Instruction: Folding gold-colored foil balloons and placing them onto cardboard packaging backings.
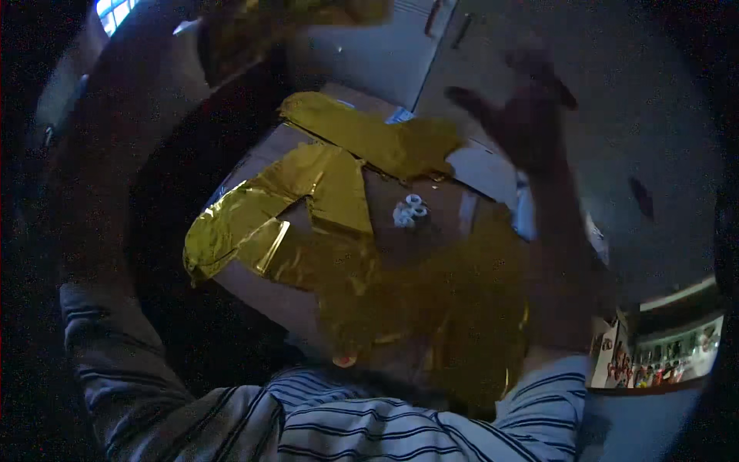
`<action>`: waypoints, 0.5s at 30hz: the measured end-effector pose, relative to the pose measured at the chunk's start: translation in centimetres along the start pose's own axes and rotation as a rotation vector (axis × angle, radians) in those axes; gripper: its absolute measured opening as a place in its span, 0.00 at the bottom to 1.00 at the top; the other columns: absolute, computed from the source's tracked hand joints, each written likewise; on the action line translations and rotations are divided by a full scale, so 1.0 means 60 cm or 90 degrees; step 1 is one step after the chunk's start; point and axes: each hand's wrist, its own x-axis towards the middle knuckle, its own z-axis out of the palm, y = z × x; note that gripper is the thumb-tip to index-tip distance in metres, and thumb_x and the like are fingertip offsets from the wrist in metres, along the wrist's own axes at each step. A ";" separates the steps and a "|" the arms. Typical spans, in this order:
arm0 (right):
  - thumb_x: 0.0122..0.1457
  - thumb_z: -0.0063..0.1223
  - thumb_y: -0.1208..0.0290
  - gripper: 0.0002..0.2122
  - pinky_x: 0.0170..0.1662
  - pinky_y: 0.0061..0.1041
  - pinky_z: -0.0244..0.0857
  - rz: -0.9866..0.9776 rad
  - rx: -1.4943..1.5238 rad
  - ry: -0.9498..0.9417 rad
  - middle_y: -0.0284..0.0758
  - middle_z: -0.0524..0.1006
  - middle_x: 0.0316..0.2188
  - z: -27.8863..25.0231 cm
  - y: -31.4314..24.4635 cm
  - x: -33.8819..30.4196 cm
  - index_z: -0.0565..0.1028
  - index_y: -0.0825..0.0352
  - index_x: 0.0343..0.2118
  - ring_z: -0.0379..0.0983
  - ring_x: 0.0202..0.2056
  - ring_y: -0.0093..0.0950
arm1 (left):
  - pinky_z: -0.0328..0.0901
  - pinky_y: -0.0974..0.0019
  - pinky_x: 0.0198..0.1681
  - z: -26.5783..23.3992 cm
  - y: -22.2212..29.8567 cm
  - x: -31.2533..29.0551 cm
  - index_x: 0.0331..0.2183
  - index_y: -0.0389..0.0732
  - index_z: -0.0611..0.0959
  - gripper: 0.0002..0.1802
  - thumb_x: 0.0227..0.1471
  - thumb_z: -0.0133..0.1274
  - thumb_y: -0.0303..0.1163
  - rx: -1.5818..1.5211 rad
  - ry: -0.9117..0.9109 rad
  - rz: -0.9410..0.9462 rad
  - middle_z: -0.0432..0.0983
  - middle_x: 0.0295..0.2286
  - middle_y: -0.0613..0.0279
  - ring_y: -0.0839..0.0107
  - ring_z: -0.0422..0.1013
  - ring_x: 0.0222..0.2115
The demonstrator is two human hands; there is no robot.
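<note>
My left arm (131, 146) reaches up toward the upper left. A dark gold sheet (289, 35) lies across its end and blurs, so the fingers there are hidden. On the right my right hand (531, 115) is raised with thumb and fingers apart, open and holding nothing. Below the hands, shiny gold foil-like pieces lie on a brownish table (265, 296): a long one (369, 135) at the far side and a bent, angular one (323, 185) at the left. A blurred gold sheet (462, 300) spreads over the near right part, close to my striped top.
Small white rings like tape rolls (412, 208) sit mid-table. Pale paper-like sheets (485, 169) lie at the far right edge. Beyond stands a light cabinet (377, 61) with dark handles. A lit shelf (666, 362) with small colourful items is at the lower right. The room is dim.
</note>
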 end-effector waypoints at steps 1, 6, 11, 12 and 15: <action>0.50 0.58 0.51 0.28 0.46 0.36 0.64 -0.002 0.172 0.039 0.45 0.70 0.43 0.011 -0.044 0.026 0.68 0.65 0.49 0.68 0.47 0.43 | 0.65 0.56 0.41 0.001 0.010 -0.033 0.39 0.33 0.77 0.39 0.45 0.48 0.64 0.015 -0.009 -0.026 0.75 0.34 0.49 0.60 0.71 0.35; 0.50 0.58 0.54 0.25 0.45 0.36 0.65 -0.028 0.106 -0.024 0.44 0.71 0.41 -0.217 -0.112 0.071 0.69 0.65 0.46 0.69 0.44 0.41 | 0.65 0.56 0.40 0.115 0.211 -0.008 0.38 0.32 0.77 0.40 0.45 0.48 0.64 -0.143 -0.126 0.154 0.75 0.34 0.48 0.60 0.72 0.35; 0.49 0.58 0.56 0.22 0.45 0.37 0.65 0.010 -0.047 -0.215 0.42 0.72 0.38 -0.278 -0.051 0.027 0.69 0.66 0.43 0.70 0.42 0.39 | 0.66 0.56 0.40 0.193 0.284 -0.034 0.38 0.31 0.76 0.40 0.44 0.47 0.65 -0.232 -0.210 0.129 0.75 0.34 0.48 0.59 0.72 0.34; 0.49 0.58 0.57 0.22 0.45 0.37 0.65 0.014 -0.078 -0.251 0.42 0.72 0.38 -0.297 -0.040 0.015 0.69 0.66 0.42 0.70 0.41 0.39 | 0.66 0.56 0.40 0.212 0.293 -0.041 0.37 0.31 0.76 0.41 0.44 0.47 0.65 -0.263 -0.228 0.115 0.75 0.34 0.48 0.59 0.72 0.34; 0.49 0.58 0.58 0.20 0.44 0.37 0.65 0.049 -0.236 -0.391 0.41 0.72 0.36 -0.415 -0.036 -0.025 0.70 0.66 0.41 0.71 0.40 0.38 | 0.66 0.56 0.40 0.338 0.310 -0.050 0.37 0.31 0.76 0.41 0.44 0.47 0.65 -0.457 -0.332 0.089 0.75 0.34 0.48 0.59 0.72 0.34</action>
